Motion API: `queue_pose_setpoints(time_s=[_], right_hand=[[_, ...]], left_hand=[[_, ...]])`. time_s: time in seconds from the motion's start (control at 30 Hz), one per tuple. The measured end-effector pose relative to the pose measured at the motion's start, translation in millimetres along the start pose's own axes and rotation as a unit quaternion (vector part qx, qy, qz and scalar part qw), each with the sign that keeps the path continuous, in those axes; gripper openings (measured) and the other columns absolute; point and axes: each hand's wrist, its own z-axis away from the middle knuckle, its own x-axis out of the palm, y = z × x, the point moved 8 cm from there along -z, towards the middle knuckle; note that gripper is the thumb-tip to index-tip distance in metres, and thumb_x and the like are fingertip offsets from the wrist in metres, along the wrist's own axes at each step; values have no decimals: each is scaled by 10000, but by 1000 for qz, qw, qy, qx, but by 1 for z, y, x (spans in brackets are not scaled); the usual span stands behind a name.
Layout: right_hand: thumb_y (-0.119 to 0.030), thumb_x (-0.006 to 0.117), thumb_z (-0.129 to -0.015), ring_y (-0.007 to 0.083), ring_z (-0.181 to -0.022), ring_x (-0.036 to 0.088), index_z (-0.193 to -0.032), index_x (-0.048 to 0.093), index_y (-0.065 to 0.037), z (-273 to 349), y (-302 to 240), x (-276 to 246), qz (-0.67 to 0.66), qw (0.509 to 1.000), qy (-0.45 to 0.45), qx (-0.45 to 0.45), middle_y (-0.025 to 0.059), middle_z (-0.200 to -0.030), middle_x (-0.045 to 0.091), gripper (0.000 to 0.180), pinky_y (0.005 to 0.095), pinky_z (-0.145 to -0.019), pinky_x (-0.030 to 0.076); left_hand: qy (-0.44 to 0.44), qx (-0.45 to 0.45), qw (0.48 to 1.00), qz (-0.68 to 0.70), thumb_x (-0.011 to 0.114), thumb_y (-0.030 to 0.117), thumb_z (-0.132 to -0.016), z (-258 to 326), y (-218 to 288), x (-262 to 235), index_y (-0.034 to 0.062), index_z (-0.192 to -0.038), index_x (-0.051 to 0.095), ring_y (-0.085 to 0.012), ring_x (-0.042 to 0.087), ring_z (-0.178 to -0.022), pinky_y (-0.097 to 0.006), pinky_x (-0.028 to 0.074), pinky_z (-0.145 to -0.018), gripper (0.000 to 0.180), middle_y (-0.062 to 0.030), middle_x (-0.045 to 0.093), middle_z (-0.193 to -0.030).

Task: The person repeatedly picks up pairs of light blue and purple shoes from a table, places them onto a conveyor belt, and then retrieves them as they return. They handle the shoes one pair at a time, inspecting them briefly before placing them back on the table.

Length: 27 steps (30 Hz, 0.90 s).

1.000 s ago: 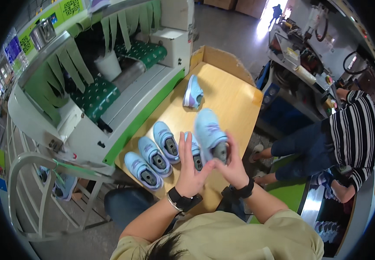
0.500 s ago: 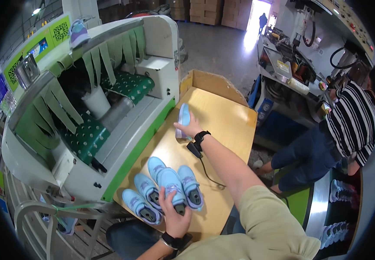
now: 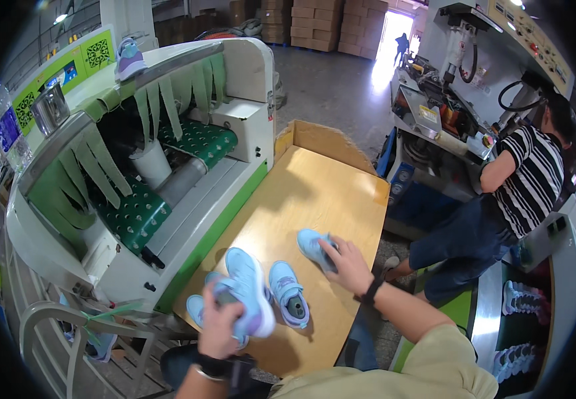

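My left hand is closed on a light blue sneaker, lifted and tilted so that the edge of its pale sole shows. This hand is blurred. To the right, my right hand grips a second light blue sneaker low over the wooden tabletop. Between the hands a blue and lilac sneaker stands on the table, with a dark insert in its opening. More blue sneakers, including one at the left edge, are partly hidden behind my left hand and its shoe.
A white and green machine with a dotted green belt and hanging strips borders the table's left side. Cardboard edges the far end. A co-worker in a striped shirt stands at a machine on the right. Shoes fill a rack lower right.
My right hand has brought its sneaker nearer from the table's far part. My left hand has lifted and tilted a sneaker from the group. The black corded object no longer shows.
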Motion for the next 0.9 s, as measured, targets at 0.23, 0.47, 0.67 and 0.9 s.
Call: queue_pose_setpoints(time_s=[0.23,0.47,0.67,0.9], right_hand=[[-97,788,-802,395,-1347,498,-1544,368,-78,68,35,30,-244,943,112,195,240,-1460,491,853,433,-1137,417],[-151,843,-795,305,-1260,599,-1529,395,-65,50,34,42,-368,886,84,269,196,-1348,606,864,383,-1075,474],[-158,841,-827,253,-1286,548,-1453,435,-24,11,48,5,-433,861,179,199,147,-1364,549,757,393,-1096,448],[-160,804,-845,303,-1278,600,-1479,465,-89,-262,-117,-91,-348,897,250,-109,183,-1389,600,722,380,-1076,466]], left_hand=[[184,249,946,-102,557,7,-822,-79,156,-41,16,-1469,416,-214,501,-1219,-335,408,-1073,663,-108,492,-1357],[418,184,833,-310,736,255,-835,-203,162,-214,0,-1508,384,-447,333,-1433,-451,293,-1198,800,-332,310,-1534],[190,384,833,-351,756,277,-892,-94,104,-56,21,-1579,307,-436,200,-1529,-491,199,-1242,860,-258,125,-1667],[39,102,755,-647,635,562,-927,12,-60,-20,204,-1552,447,-446,260,-1510,-741,168,-1126,745,-222,268,-1652]])
